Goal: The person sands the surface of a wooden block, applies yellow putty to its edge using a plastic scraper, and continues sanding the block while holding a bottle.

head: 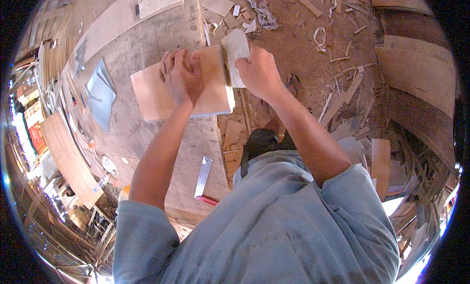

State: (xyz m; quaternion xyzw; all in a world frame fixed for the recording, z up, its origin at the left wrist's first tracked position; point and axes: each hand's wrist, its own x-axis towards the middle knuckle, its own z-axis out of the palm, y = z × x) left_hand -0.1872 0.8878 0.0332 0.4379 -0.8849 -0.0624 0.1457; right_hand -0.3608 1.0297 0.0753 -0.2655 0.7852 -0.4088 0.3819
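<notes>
A stack of thin wood-faced sheets [147, 91], with pale layered edges at its near right corner, lies on the worktable [154, 38] and reaches past its right edge. My left hand [182, 76] rests palm down on top of it, fingers spread and bent. In my right hand [260, 71] is a pale flat block [235, 50] with a rounded corner, held upright against the right edge of the stack. My thumb lies on the block's near face; the other fingers are hidden behind it. Whether the block's far side bears an abrasive cannot be told.
A try square [203, 177] with a red stock lies near the table's front edge. Folded grey-blue sheets [101, 93] lie to the left, and a long wooden board [69, 159] beyond. Wood offcuts [343, 96] litter the floor. Large panels [415, 74] stand at the right.
</notes>
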